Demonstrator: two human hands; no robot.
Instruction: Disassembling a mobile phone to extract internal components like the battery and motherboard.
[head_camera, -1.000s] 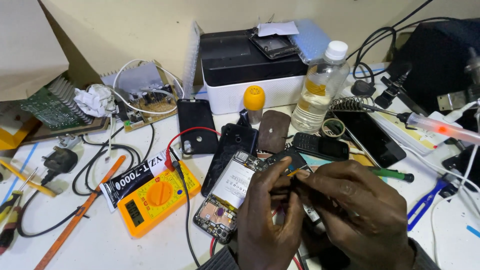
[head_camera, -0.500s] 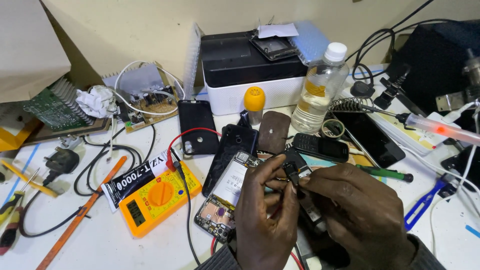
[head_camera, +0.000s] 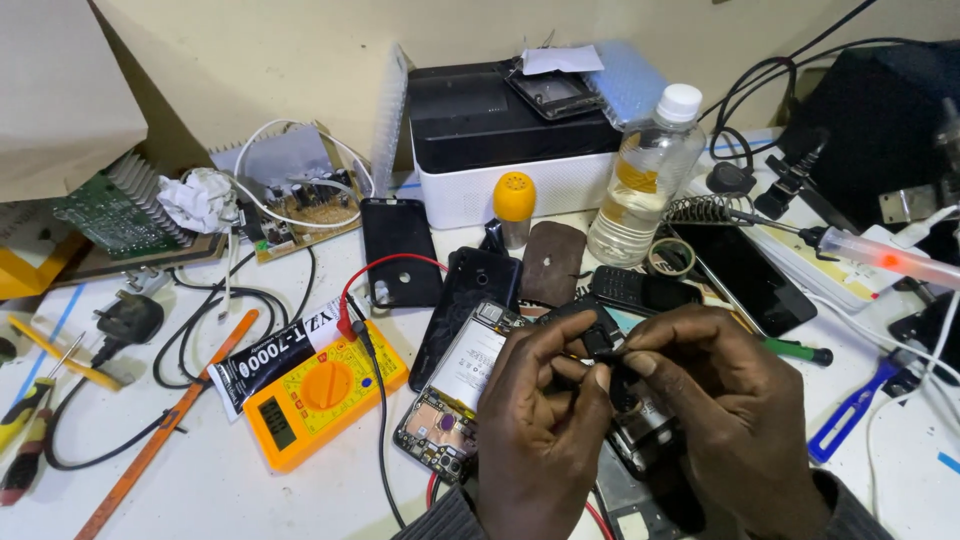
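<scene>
My left hand (head_camera: 540, 440): bare, no glove, no ring or watch in view. Nails short, one pale nail showing on a fingertip (head_camera: 600, 378) near the pinch. My right hand (head_camera: 725, 420): also bare, no glove, no ring; knuckles and finger creases plain to see, short nail on the thumb. Behind the grip, at each wrist, a dark grey ribbed knit cuff: left sleeve (head_camera: 440, 518) just shows at the bottom edge, right sleeve (head_camera: 850, 515) shows as a narrow band. Forearms beyond the cuffs fall outside the frame. No markings on either cuff that I can make out.
</scene>
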